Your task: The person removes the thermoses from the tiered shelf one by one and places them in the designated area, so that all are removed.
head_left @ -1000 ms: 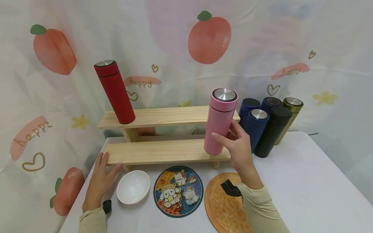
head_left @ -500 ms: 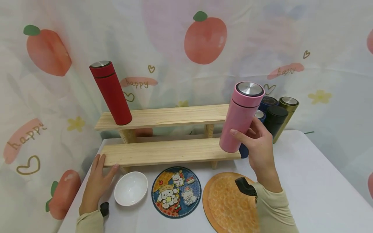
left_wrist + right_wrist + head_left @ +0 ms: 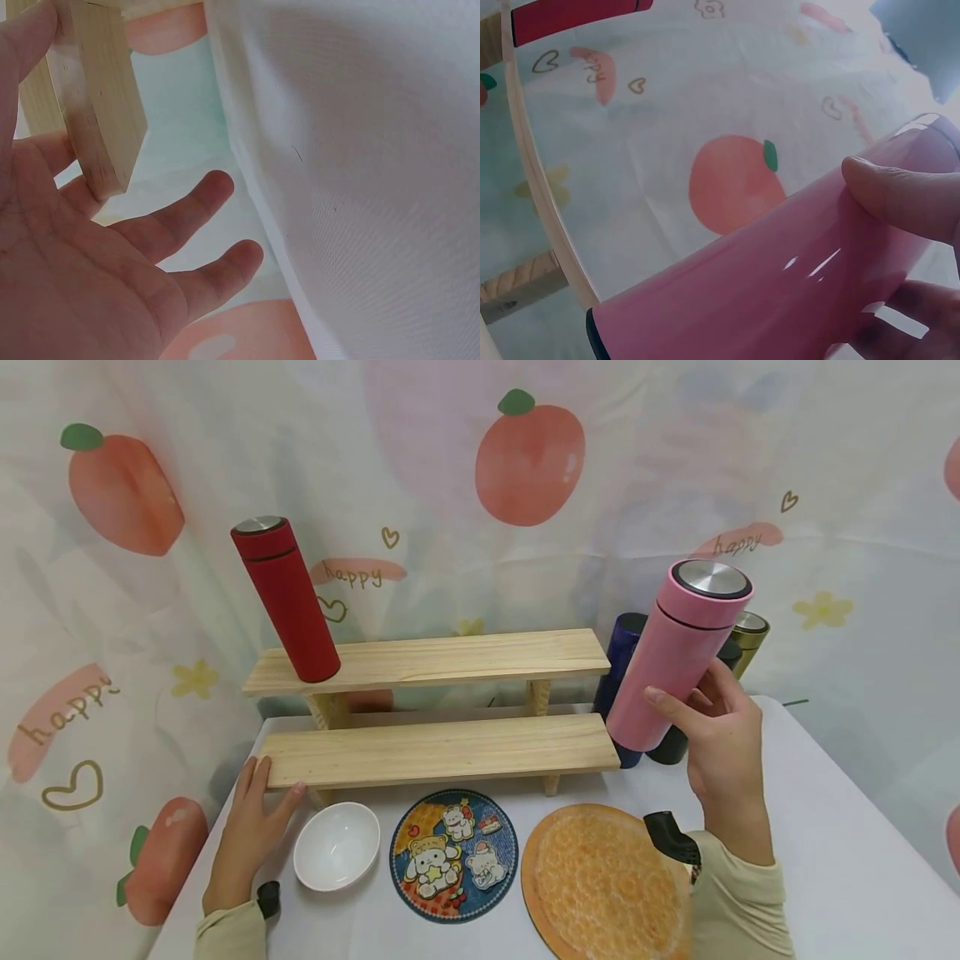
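My right hand (image 3: 723, 735) grips a pink thermos (image 3: 675, 660) with a silver lid, tilted and held up just right of the two-tier wooden shelf (image 3: 442, 750). In the right wrist view the thumb lies along the thermos body (image 3: 765, 277), the other fingers partly hidden beneath it. My left hand (image 3: 251, 835) holds the left front corner of the lower tier, thumb at its front edge. In the left wrist view two fingers reach behind the board end (image 3: 101, 112), while the other two extend free. A red thermos (image 3: 288, 602) stands at the left of the upper tier.
Behind the pink thermos stand blue (image 3: 621, 652), black (image 3: 670, 747) and gold (image 3: 752, 635) thermoses, partly hidden. In front of the shelf are a white bowl (image 3: 337, 847), a round cartoon mat (image 3: 453, 856) and a round, bread-patterned mat (image 3: 607, 885). A printed curtain (image 3: 420, 460) hangs behind.
My right hand has carried the pink thermos rightward from over the lower tier to past its right end, tilting it more. The left hand stays on the shelf. The view has shifted slightly.
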`<control>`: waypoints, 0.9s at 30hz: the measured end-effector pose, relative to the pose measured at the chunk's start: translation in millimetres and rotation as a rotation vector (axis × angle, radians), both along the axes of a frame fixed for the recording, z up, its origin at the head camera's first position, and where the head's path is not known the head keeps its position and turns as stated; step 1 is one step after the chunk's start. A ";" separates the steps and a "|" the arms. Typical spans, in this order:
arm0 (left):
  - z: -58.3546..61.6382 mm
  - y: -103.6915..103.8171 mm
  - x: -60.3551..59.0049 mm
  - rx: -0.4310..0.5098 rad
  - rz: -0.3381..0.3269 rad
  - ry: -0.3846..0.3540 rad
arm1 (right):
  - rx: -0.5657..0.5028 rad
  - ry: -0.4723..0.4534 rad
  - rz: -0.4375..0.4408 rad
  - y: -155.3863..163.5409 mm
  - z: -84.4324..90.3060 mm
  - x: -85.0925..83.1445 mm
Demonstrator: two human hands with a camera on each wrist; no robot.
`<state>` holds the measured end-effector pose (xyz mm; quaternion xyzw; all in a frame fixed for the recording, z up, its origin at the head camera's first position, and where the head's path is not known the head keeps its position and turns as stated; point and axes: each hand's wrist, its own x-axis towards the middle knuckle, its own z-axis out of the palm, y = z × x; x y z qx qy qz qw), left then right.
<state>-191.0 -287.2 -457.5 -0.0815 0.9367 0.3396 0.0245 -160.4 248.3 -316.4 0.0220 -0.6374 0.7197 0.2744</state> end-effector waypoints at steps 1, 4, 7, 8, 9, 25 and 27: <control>-0.7 -0.3 -0.3 -0.001 0.000 -0.002 | -0.007 0.001 -0.008 2.7 0.7 0.8; -1.9 -1.2 -1.1 -0.003 -0.002 -0.007 | -0.056 0.025 -0.023 11.4 2.5 2.8; -1.8 -1.2 -1.6 -0.007 -0.002 -0.010 | -0.117 0.049 -0.040 21.3 3.3 4.3; -1.5 -0.9 -1.6 -0.007 -0.002 -0.008 | -0.136 0.059 -0.043 24.7 3.4 4.4; -1.3 -0.6 -1.4 -0.008 -0.001 -0.006 | -0.149 0.061 -0.050 28.3 3.4 4.4; -2.8 -1.4 0.4 -0.001 -0.016 0.042 | -0.269 -0.048 -0.263 89.1 -6.1 8.1; -3.8 -1.9 0.7 -0.001 -0.016 0.043 | -0.276 -0.081 -0.291 95.5 -8.3 7.8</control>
